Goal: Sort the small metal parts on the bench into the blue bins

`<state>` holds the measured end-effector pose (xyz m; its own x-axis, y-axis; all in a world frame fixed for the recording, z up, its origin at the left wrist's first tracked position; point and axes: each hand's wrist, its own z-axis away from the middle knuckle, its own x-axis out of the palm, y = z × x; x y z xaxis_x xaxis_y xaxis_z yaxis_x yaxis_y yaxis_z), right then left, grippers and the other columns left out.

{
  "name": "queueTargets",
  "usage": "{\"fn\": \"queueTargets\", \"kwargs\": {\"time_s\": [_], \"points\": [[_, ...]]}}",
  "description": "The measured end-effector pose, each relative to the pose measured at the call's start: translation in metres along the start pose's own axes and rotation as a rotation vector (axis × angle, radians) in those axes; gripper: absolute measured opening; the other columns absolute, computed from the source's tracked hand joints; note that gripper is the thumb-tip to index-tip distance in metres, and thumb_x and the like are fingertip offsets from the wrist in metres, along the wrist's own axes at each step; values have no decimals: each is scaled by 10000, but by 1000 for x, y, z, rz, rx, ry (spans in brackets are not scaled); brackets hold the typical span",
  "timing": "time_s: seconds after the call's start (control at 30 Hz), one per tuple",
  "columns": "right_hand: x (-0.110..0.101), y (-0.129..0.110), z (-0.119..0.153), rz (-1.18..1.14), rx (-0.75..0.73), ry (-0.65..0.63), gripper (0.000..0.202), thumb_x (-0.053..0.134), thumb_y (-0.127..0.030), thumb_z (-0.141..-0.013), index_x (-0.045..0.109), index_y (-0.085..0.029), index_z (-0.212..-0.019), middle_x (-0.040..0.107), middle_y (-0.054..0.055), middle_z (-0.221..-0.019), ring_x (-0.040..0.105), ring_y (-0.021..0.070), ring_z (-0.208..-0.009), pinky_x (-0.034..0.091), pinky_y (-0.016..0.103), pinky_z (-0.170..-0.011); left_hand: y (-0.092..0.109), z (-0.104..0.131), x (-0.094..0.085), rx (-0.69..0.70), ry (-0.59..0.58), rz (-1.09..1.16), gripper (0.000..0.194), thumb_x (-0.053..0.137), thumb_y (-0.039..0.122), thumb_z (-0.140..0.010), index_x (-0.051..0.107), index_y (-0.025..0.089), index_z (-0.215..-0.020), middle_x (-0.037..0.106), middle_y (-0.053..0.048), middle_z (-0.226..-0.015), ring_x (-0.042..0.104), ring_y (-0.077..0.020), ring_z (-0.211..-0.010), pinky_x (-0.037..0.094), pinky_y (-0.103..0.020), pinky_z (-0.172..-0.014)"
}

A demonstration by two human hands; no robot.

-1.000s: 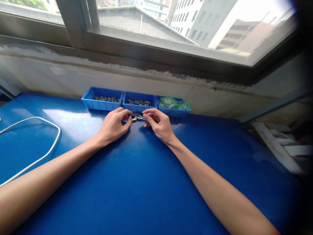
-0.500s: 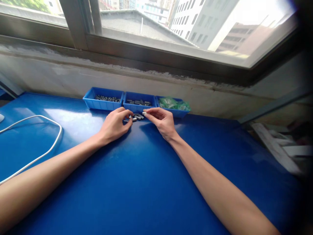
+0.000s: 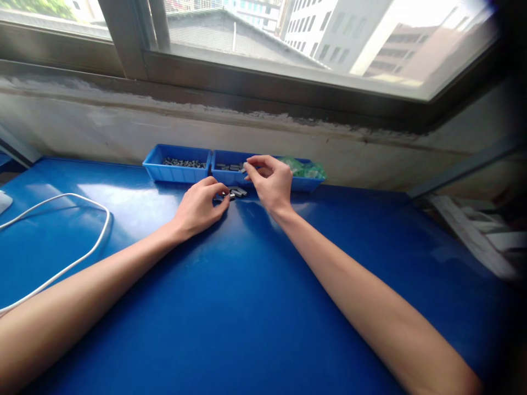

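Note:
My right hand is raised over the front of the middle blue bin, its thumb and forefinger pinching a small silvery metal piece. Similar short metal pieces lie inside that bin. On the table just before it rests a small pile of metal pieces. My left hand lies at the pile's left side, thumb and fingers curled closed around a small metal piece that is partly hidden by the fingertips.
A left blue bin holds many smaller metal parts. Green plastic bags fill the right bin, partly behind my right hand. A white cable loops over the blue table at left. Wall and window stand behind the bins.
My right hand has risen from the pile toward the middle bin with the metal piece in its pinch. My left hand has barely moved. The view has shifted slightly.

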<state>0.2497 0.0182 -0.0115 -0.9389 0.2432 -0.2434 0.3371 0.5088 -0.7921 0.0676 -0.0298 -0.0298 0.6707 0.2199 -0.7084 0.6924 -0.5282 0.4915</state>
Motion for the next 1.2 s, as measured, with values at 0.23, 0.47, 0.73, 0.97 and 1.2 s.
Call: {"fn": "queueTargets", "kwargs": {"time_s": [0.23, 0.47, 0.73, 0.97, 1.2], "points": [[-2, -5, -10, 262, -83, 13, 49, 711, -191, -810, 744, -195, -846, 758, 16, -767, 674, 162, -602, 570, 327, -783, 0, 0, -1, -3, -13, 5, 179, 624, 302, -887, 761, 191, -918, 668, -52, -900, 613, -177, -766, 489, -304, -715], [-12, -4, 16, 323, -191, 6, 170, 621, -188, -862, 750, -195, -972, 767, 39, -954, 535, 112, -498, 551, 318, -694, -5, 1, -1, 9, -16, 6, 172, 675, 342, -886, 761, 198, -922, 665, -46, -908, 616, -179, -771, 484, -306, -707], [-17, -8, 34, 268, -302, -90, 170, 562, -159, -892, 719, -194, -947, 750, 48, -961, 554, 114, -545, 526, 281, -619, -7, -1, -1, 9, -34, -9, 174, 656, 338, -921, 732, 182, -911, 656, -52, -913, 624, -192, -807, 487, -318, -746], [-18, -8, 33, 245, -227, -109, 162, 563, -203, -898, 719, -195, -938, 758, 35, -911, 569, 122, -570, 507, 272, -618, -2, -3, -4, -4, 26, 104, 160, 653, 327, -926, 714, 179, -910, 678, -39, -856, 617, -162, -743, 490, -283, -723], [-17, -3, 31, 199, -95, -159, 180, 571, -265, -901, 721, -209, -985, 722, 7, -769, 547, 122, -531, 482, 270, -590, -7, -6, -3, -247, 55, 448, 375, 688, 536, -869, 696, 163, -899, 728, -50, -807, 656, -168, -707, 520, -270, -670]]}}
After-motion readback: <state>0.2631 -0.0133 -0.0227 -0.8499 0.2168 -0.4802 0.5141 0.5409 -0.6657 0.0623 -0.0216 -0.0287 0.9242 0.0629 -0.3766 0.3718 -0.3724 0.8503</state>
